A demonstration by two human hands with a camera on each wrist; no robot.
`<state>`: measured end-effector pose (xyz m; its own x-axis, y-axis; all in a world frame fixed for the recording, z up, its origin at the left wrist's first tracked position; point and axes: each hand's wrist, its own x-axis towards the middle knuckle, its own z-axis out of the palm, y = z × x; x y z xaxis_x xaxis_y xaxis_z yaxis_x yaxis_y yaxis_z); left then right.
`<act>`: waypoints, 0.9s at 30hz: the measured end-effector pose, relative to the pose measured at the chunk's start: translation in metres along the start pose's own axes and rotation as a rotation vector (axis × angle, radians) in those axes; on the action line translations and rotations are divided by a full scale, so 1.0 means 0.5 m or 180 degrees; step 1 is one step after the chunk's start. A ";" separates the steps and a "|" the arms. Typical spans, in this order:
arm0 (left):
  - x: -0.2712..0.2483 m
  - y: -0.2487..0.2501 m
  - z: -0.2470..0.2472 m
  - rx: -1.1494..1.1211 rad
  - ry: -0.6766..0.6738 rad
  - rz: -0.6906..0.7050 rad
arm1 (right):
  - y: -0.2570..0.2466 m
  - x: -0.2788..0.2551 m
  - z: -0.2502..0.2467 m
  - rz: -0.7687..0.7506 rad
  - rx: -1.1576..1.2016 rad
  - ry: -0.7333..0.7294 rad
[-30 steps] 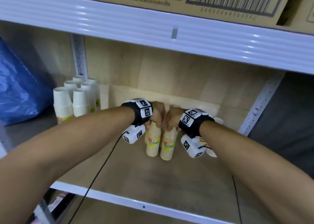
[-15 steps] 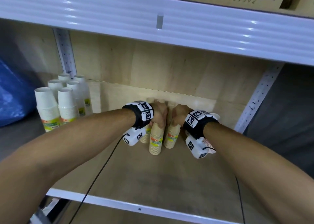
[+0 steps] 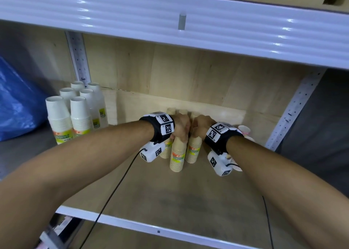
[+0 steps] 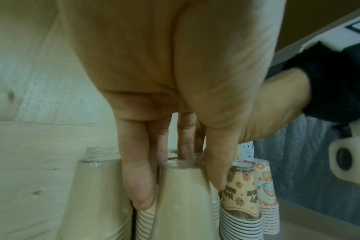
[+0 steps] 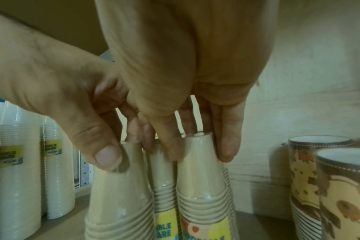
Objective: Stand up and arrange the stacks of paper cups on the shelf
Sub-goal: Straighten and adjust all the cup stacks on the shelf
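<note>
Left hand [image 3: 180, 128] grip pinching kraft cup stack [image 3: 177, 154], right hand [image 3: 200, 128] grip pinching neighbouring stack [image 3: 193, 149]

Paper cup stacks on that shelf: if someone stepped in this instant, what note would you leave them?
Left hand: grips the top of a tan cup stack, fingers down around it.
Right hand: grips the neighbouring tan stack.
Both stacks stand upright mid-shelf, more tan stacks behind them. White cup stacks stand grouped at left; patterned cup stacks stand at right.
Left to do: settle the tan stacks into a tidy group and let go.
</note>
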<state>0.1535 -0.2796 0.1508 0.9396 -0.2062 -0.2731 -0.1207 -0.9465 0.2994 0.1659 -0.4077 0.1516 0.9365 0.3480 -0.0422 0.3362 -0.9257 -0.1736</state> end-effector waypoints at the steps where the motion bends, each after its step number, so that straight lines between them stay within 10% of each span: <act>1: -0.005 0.000 -0.003 0.0029 0.0014 0.0020 | -0.002 -0.001 -0.003 -0.0003 0.0017 0.0004; 13: -0.104 -0.011 -0.106 0.0004 0.0508 -0.0103 | -0.042 -0.013 -0.076 -0.0019 0.0147 0.0460; 27: -0.327 -0.197 -0.270 0.0192 0.1338 -0.0757 | -0.332 0.001 -0.106 -0.1133 0.0200 0.0664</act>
<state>0.0549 -0.1194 0.2894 0.9899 0.1239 0.0693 0.1063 -0.9704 0.2167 0.1159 -0.2618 0.2327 0.7651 0.6012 0.2304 0.6420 -0.7398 -0.2013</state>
